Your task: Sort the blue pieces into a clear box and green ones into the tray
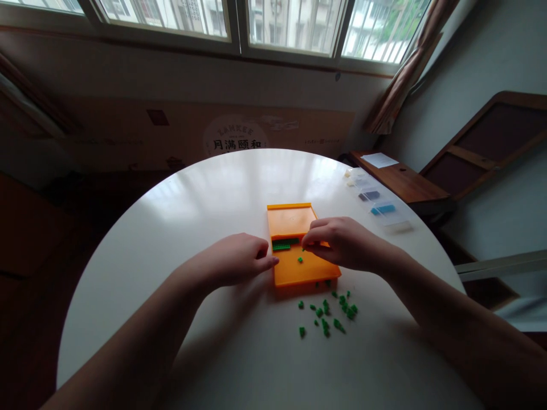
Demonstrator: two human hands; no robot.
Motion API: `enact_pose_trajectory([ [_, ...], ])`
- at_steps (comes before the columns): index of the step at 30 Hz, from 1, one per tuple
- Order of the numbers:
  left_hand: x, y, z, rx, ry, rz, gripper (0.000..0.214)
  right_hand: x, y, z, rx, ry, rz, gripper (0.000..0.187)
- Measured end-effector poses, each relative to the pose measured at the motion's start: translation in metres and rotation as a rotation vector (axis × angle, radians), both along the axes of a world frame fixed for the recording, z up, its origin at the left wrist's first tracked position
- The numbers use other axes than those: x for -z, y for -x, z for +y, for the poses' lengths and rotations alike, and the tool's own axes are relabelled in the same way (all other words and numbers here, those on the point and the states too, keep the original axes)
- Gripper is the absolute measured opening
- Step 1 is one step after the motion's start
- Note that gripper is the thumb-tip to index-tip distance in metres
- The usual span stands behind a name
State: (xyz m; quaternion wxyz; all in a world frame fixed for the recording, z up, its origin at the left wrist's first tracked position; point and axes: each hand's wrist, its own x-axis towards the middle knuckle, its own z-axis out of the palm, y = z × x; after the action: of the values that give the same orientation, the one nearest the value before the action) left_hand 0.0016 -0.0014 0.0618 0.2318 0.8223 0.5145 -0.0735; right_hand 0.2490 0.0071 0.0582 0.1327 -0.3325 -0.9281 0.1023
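An orange plastic tray [305, 273] with a raised back panel [291, 219] lies on the white table. My left hand [239, 259] is closed at the tray's left edge, its thumb tip on the rim. Over the tray's right half, my right hand [337, 242] pinches a small green building brick [303, 249], mostly hidden by the fingers. Rows of green bricks [282, 245] sit against the back panel on the left. One loose green brick [300, 260] lies on the tray floor. Several more green bricks [326, 307] are scattered in front of it.
The round white table [171, 199] spans most of the view. Clear plastic bags, one with blue pieces [383, 209] and one with dark pieces [370, 196], lie at its right edge. Beyond stands a wooden desk [410, 182] with a white paper [379, 160]. Windows line the back wall.
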Motion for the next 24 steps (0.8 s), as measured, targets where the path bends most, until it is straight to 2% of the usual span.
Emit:
enact_pose_trajectory([
  [3,0.0,0.0,0.0,-0.006,0.003,-0.015,0.048,0.003,0.0,0.004,0.047,-0.031,0.011,0.013],
  [11,-0.002,0.0,-0.001,-0.02,0.026,-0.003,0.05,0.01,0.009,0.007,-0.026,-0.062,-0.074,0.016],
  [18,-0.001,0.001,-0.001,-0.021,0.023,-0.002,0.049,0.009,0.008,0.0,0.116,-0.069,-0.057,0.012],
  [24,0.0,0.001,-0.001,-0.009,0.012,-0.006,0.049,0.01,0.017,-0.002,0.168,-0.019,-0.101,0.011],
])
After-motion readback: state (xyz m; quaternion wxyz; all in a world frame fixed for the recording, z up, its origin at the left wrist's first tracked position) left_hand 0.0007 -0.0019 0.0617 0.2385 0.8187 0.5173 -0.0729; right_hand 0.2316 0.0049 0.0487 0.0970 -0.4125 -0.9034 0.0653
